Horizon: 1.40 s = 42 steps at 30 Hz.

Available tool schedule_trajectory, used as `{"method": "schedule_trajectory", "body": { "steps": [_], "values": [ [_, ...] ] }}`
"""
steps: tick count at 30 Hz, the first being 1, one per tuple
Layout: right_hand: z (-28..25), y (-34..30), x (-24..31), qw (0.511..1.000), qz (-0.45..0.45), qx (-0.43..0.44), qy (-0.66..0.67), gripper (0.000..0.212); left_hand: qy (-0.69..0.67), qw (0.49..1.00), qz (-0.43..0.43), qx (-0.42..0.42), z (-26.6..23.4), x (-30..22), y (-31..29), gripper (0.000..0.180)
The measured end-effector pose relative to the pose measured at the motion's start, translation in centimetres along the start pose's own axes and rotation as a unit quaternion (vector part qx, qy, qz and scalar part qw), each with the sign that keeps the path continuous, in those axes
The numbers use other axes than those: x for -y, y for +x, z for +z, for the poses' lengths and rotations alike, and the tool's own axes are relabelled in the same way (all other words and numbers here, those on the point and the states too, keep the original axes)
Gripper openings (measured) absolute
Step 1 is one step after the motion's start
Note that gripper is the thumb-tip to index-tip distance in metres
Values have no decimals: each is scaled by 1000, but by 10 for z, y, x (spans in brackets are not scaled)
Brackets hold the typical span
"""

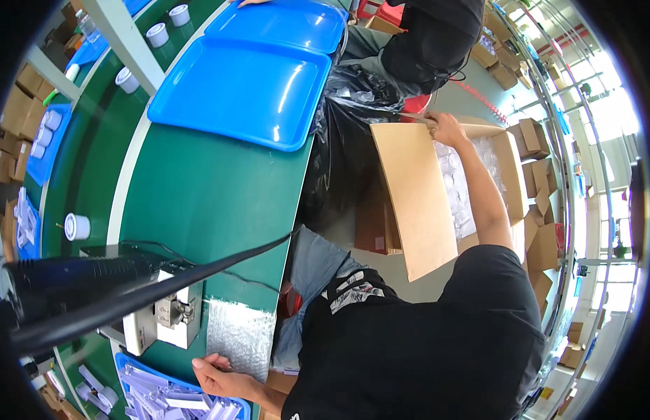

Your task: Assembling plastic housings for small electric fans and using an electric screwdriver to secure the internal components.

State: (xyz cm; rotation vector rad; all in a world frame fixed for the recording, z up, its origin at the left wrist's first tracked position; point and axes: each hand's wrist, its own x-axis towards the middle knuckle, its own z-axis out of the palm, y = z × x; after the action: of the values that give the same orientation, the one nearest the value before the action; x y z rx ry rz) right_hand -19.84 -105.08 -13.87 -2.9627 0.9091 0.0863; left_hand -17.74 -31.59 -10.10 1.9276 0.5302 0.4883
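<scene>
On the right, my right arm reaches over a large cardboard box (412, 203) with raised flaps. My right hand (447, 129) is closed at the box's far edge around a thin, flat, grey strip (414, 117), which looks like a blade; its kind is unclear. Inside the box lie clear plastic-wrapped pieces (454, 185). At lower left, my left hand (216, 374) is loosely curled with nothing visible in it. It hovers beside a blue tray (242, 408) of pale lilac plastic parts (157, 392) and a silvery bubble-wrap sheet (241, 336) on the green bench.
Two blue trays (244, 91) stand on the green bench (199, 182). A black-and-white device (178, 311) with a thick black cable (164, 287) occupies its near end. White round containers (77, 227) line the conveyor. A co-worker (433, 42) sits ahead beside a black plastic bag (346, 140).
</scene>
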Motion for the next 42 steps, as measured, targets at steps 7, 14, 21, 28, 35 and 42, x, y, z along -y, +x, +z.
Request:
{"method": "schedule_trajectory", "body": {
  "steps": [7,14,21,28,35,42],
  "values": [
    [-8,-10,-12,993,-32,-49,100,54,20,1000,8,18,3,-3,1,53],
    [-24,-67,-54,976,146,-159,39,52,4,1000,-10,10,4,0,-2,52],
    [3,-212,-218,832,531,9,-159,78,-53,997,-48,38,4,-16,-5,55],
    [60,-341,-250,795,605,43,4,60,-41,997,-50,40,5,-22,-8,53],
    [82,-313,-232,615,739,-79,263,29,-45,998,-43,32,4,-31,-18,51],
    [77,-341,-198,579,704,-92,400,30,-42,997,-46,46,4,-26,-10,53]
  ]
}}
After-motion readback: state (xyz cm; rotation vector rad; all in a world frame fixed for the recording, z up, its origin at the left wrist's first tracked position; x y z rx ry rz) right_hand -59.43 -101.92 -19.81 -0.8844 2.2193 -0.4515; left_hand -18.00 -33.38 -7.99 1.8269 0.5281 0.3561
